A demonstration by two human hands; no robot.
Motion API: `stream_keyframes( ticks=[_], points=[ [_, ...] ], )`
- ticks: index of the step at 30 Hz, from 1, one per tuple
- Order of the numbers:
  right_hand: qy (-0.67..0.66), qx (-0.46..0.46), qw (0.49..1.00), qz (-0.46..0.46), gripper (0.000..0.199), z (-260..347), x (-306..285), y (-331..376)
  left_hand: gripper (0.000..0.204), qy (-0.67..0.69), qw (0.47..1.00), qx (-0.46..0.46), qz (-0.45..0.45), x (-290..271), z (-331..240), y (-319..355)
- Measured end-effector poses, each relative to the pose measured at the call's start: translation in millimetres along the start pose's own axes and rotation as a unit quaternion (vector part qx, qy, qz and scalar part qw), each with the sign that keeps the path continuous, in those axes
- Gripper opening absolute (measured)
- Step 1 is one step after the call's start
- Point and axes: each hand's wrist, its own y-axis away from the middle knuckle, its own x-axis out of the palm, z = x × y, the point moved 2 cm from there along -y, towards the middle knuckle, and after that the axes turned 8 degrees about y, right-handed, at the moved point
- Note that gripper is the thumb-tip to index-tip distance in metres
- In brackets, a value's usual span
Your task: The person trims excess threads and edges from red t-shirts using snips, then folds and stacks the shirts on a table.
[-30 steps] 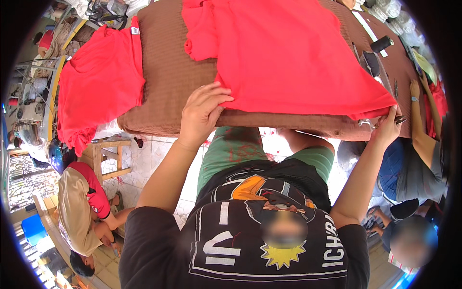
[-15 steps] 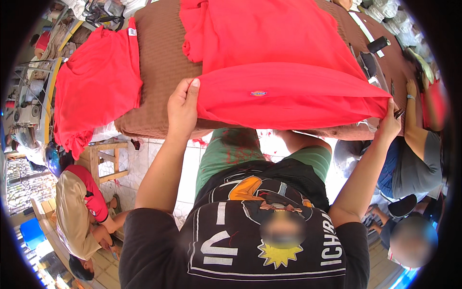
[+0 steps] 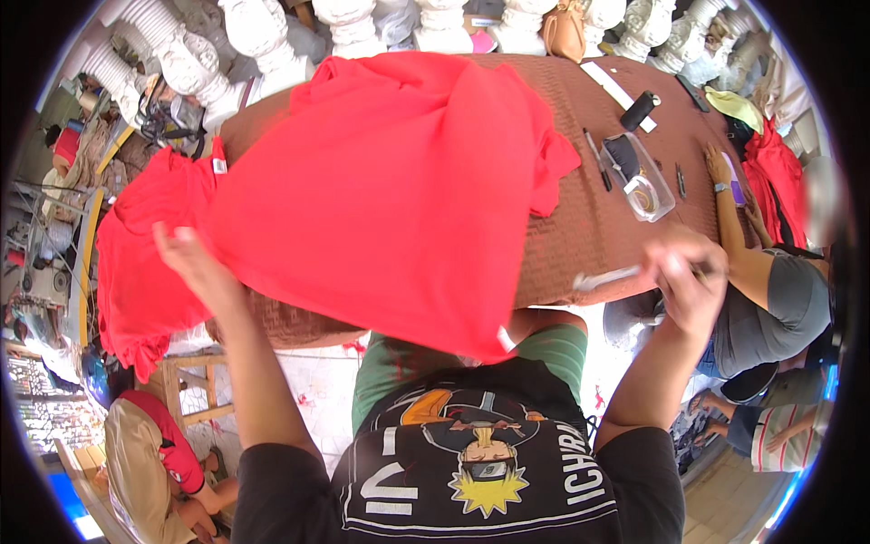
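Note:
A large red garment (image 3: 390, 199) is lifted off the brown-covered table (image 3: 598, 227) and swung toward the left, its lower edge hanging over my lap. My left hand (image 3: 186, 258) grips its left edge, raised at the table's left corner. My right hand (image 3: 691, 276) is closed at the table's near right edge around a slim pale tool (image 3: 603, 277) that points left. A second red garment (image 3: 136, 263) is draped over the table's left end, partly hidden behind my left hand.
On the table's right part lie a clear plastic box (image 3: 642, 181), a black cylinder (image 3: 638, 110) and pens (image 3: 594, 159). A person in a grey shirt (image 3: 770, 304) sits at the right with a hand on the table. Another person (image 3: 145, 462) crouches lower left by a wooden stool (image 3: 195, 390).
The red garment, lying flat a second ago, has been folded over and flung up and left. My left hand rose and moved left with it. My right hand came off the cloth.

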Motion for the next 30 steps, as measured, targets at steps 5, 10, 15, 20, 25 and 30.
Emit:
stream_keyframes(
  ticks=[5,10,15,20,25,30],
  points=[
    [0.148,0.202,0.967,-0.04,0.017,-96,18,-71,0.068,-0.093,0.873,0.153,0.453,53,-8,123],
    [0.266,0.183,0.942,-0.092,0.022,-231,17,-129,0.068,-0.074,0.793,0.137,0.588,71,-6,172],
    [0.121,0.363,0.917,-0.113,0.026,-242,38,-152,0.05,-0.11,0.803,0.14,0.569,73,-3,174],
    [0.138,0.231,0.951,-0.15,0.02,-253,38,-172,0.019,-0.07,0.804,0.151,0.571,78,1,174],
    [0.005,0.223,0.967,-0.121,0.023,-135,25,-200,0.006,0.156,0.91,-0.162,0.348,68,4,101],
    [-0.051,0.152,0.984,-0.081,0.023,-43,-5,-177,0.01,0.357,0.896,-0.118,0.236,44,-27,1]
  ],
)
